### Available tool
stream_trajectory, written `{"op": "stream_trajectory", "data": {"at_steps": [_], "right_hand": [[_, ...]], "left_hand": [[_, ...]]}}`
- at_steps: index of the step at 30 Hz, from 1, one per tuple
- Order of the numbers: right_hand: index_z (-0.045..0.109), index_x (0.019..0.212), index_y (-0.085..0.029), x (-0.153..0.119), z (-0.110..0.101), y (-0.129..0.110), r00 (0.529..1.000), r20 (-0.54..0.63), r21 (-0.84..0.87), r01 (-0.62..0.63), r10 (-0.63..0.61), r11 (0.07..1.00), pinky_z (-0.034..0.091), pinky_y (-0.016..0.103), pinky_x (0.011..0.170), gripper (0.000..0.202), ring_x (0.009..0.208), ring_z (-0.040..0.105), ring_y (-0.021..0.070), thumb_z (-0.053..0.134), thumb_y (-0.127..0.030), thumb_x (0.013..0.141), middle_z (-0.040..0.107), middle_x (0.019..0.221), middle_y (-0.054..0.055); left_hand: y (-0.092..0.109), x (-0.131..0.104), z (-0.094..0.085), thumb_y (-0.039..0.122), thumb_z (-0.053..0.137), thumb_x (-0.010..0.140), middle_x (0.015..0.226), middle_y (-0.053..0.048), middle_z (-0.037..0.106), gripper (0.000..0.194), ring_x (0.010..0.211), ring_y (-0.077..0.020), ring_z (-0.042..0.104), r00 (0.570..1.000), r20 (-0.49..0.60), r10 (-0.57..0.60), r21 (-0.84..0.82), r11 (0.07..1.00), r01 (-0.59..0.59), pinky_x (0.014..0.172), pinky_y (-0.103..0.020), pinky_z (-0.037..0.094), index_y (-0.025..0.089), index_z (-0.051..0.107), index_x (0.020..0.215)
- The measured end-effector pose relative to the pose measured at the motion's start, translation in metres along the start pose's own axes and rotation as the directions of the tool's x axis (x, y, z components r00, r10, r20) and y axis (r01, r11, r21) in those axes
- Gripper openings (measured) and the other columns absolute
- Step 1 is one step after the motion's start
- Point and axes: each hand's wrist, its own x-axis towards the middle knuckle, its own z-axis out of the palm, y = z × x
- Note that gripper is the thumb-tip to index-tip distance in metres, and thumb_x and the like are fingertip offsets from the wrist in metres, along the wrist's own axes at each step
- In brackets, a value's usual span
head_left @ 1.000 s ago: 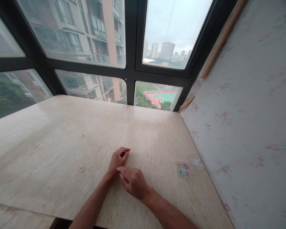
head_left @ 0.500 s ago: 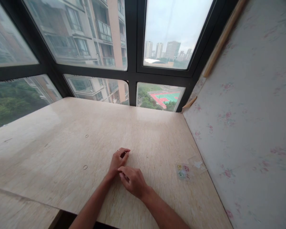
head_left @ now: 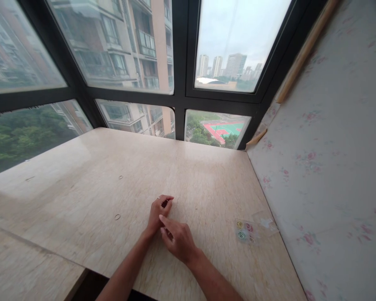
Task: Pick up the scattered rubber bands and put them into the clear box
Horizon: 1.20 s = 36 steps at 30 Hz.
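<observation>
My left hand [head_left: 159,210] rests over the pale marbled surface, its fingers curled and pressed toward the thumb; what they hold, if anything, is too small to make out. A ring shows on one finger. My right hand [head_left: 178,237] is just below and to the right, at the left wrist, with its index finger and thumb apart and nothing visible between them. Two thin rings lie to the left, one farther back [head_left: 120,177] and one nearer [head_left: 117,217]. On the right, a clear box [head_left: 245,232] holds small coloured bands.
The marbled surface [head_left: 144,163] runs back to dark-framed windows [head_left: 180,100]. A flower-patterned wall [head_left: 326,167] bounds the right side. A thin strip [head_left: 29,179] lies at far left. Near the front edge is a dark opening [head_left: 90,286].
The view has shifted slightly, moving the scene to the right. My right hand's index finger and thumb are farther apart. The left hand keeps its curled shape.
</observation>
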Motion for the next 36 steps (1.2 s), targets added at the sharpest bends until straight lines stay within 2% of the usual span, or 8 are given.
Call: {"op": "stream_trajectory", "data": {"at_steps": [10, 16, 21, 25, 28, 30, 33, 36], "right_hand": [[0.055, 0.129, -0.020, -0.002, -0.004, -0.002, 0.998, -0.067, 0.067, 0.015, -0.011, 0.998, 0.052, 0.024, 0.065, 0.038, 0.078, 0.064, 0.0141, 0.045, -0.020, 0.092, 0.066, 0.101, 0.011], [0.058, 0.121, -0.019, -0.002, -0.003, -0.008, 0.999, -0.042, 0.233, -0.023, 0.033, 0.972, 0.054, 0.024, 0.068, 0.032, 0.083, 0.065, 0.0147, 0.046, -0.018, 0.091, 0.066, 0.101, 0.010], [0.060, 0.115, -0.019, -0.003, -0.003, -0.008, 0.999, 0.035, 0.315, -0.016, 0.006, 0.949, 0.055, 0.026, 0.073, 0.028, 0.085, 0.066, 0.0150, 0.045, -0.018, 0.091, 0.067, 0.103, 0.009], [0.065, 0.103, -0.020, -0.004, -0.004, -0.006, 0.994, 0.105, 0.281, 0.006, -0.037, 0.960, 0.052, 0.030, 0.080, 0.023, 0.092, 0.064, 0.0176, 0.047, -0.019, 0.090, 0.068, 0.100, 0.008], [0.063, 0.101, -0.020, -0.005, -0.004, -0.005, 0.989, 0.143, 0.286, -0.078, 0.038, 0.955, 0.052, 0.025, 0.067, 0.019, 0.074, 0.064, 0.0144, 0.050, -0.024, 0.088, 0.068, 0.090, 0.006], [0.061, 0.098, -0.020, -0.005, -0.003, -0.005, 0.979, 0.171, 0.294, -0.156, 0.109, 0.943, 0.050, 0.023, 0.060, 0.015, 0.062, 0.062, 0.0123, 0.053, -0.026, 0.087, 0.066, 0.076, 0.002], [0.057, 0.095, -0.020, -0.006, -0.002, -0.006, 0.961, 0.216, 0.306, -0.236, 0.174, 0.922, 0.049, 0.022, 0.058, 0.012, 0.059, 0.061, 0.0120, 0.055, -0.028, 0.086, 0.063, 0.065, -0.001], [0.053, 0.093, -0.020, -0.005, -0.002, -0.006, 0.952, 0.236, 0.326, -0.266, 0.195, 0.907, 0.050, 0.023, 0.060, 0.012, 0.062, 0.062, 0.0123, 0.055, -0.028, 0.085, 0.064, 0.070, 0.000]], "left_hand": [[0.001, 0.004, 0.008, 0.017, 0.051, 0.077, 0.087, -0.006, 0.069, 0.017, 0.080, -0.0168, 0.063, 0.978, -0.105, -0.179, 0.013, 0.983, 0.181, 0.079, -0.033, 0.050, 0.016, 0.067, 0.084], [0.011, 0.000, -0.003, 0.012, 0.051, 0.076, 0.084, -0.006, 0.069, 0.019, 0.077, -0.0162, 0.063, 0.968, -0.114, -0.224, 0.107, 0.966, 0.236, 0.077, -0.031, 0.048, 0.015, 0.068, 0.084], [0.009, -0.011, -0.018, 0.014, 0.052, 0.077, 0.082, -0.005, 0.069, 0.019, 0.072, -0.0157, 0.062, 0.965, -0.116, -0.236, 0.146, 0.957, 0.252, 0.073, -0.029, 0.047, 0.015, 0.069, 0.086], [0.004, -0.020, -0.055, 0.017, 0.052, 0.079, 0.086, -0.004, 0.069, 0.018, 0.073, -0.0156, 0.062, 0.968, -0.148, -0.201, 0.229, 0.946, 0.231, 0.072, -0.028, 0.046, 0.017, 0.068, 0.088], [-0.004, -0.027, -0.099, 0.019, 0.050, 0.082, 0.090, -0.005, 0.068, 0.020, 0.069, -0.0151, 0.060, 0.970, -0.184, -0.161, 0.410, 0.884, 0.225, 0.072, -0.029, 0.045, 0.017, 0.067, 0.092], [-0.011, -0.031, -0.129, 0.021, 0.051, 0.082, 0.092, -0.005, 0.067, 0.022, 0.072, -0.0168, 0.060, 0.964, -0.182, -0.194, 0.530, 0.806, 0.262, 0.071, -0.029, 0.044, 0.018, 0.067, 0.096], [-0.023, -0.037, -0.162, 0.024, 0.055, 0.080, 0.096, -0.007, 0.066, 0.025, 0.082, -0.0202, 0.061, 0.959, -0.075, -0.272, 0.633, 0.730, 0.256, 0.073, -0.029, 0.043, 0.017, 0.067, 0.101], [-0.031, -0.039, -0.177, 0.027, 0.056, 0.078, 0.099, -0.008, 0.066, 0.024, 0.083, -0.0213, 0.061, 0.959, 0.028, -0.281, 0.650, 0.734, 0.196, 0.073, -0.029, 0.042, 0.019, 0.070, 0.097]]}}
